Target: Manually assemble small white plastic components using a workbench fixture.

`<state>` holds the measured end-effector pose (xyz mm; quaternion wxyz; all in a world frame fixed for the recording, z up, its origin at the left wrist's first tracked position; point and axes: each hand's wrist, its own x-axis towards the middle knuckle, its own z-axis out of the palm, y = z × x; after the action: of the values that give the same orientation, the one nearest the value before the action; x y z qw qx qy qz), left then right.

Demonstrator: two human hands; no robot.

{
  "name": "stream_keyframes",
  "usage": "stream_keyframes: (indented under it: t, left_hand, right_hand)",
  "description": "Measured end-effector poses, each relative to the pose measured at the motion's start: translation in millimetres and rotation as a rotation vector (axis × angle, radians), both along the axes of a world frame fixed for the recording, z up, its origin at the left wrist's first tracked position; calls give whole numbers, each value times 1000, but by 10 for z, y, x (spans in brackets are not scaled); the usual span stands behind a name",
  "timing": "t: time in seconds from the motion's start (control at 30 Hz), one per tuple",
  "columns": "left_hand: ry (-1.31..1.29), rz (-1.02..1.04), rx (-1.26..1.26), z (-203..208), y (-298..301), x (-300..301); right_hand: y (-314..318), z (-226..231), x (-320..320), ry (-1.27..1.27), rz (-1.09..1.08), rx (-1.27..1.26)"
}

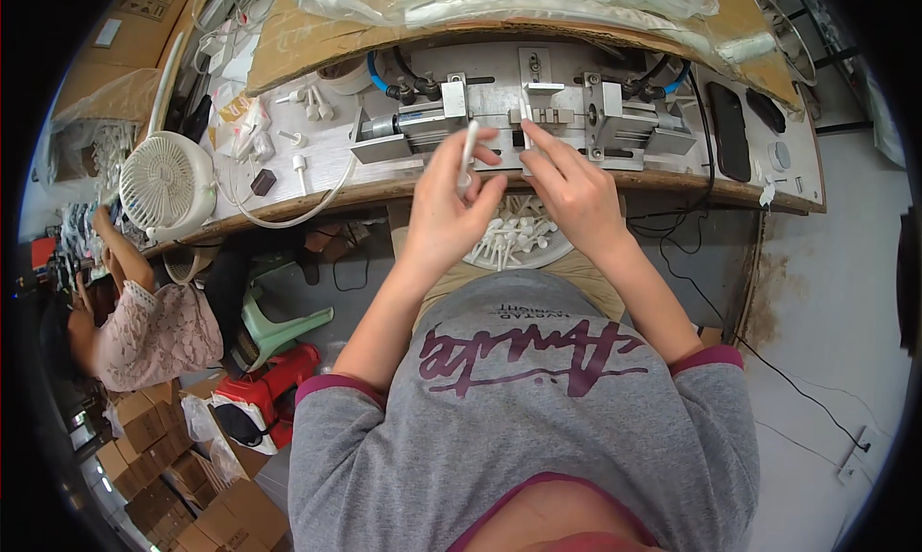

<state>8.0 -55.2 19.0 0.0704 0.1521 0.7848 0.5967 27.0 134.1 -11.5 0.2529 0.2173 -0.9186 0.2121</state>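
Observation:
My left hand [449, 198] is just in front of a metal clamping fixture [547, 118], its fingers curled around a slim white plastic rod [469, 147] that points up and away from me. Close by on the right, my right hand [576, 192] pinches another slim white plastic piece [525, 115] at the middle of the fixture. Whether that piece touches the fixture I cannot tell. Below both hands, a round tub [557, 257] on my lap is heaped with white plastic pieces [514, 233], each a thin stem with a wider end.
Air cylinders [413, 124] with blue hoses flank the fixture. A cardboard sheet [317, 48] bearing bagged white parts overhangs the bench's back. A white fan [168, 184] stands left; a black phone [728, 129] lies right. At far left, another person [158, 326] sits near a green stool [279, 326].

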Motion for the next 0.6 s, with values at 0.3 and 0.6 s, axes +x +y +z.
stream_keyframes:
  t: [0.3, 0.6]
  left_hand:
    - [-310, -68, 259, -415, 134, 51]
    - [49, 55, 71, -387, 204, 57]
  right_hand:
    - [-89, -250, 7, -92, -40, -479]
    - [-16, -360, 8, -46, -49, -364]
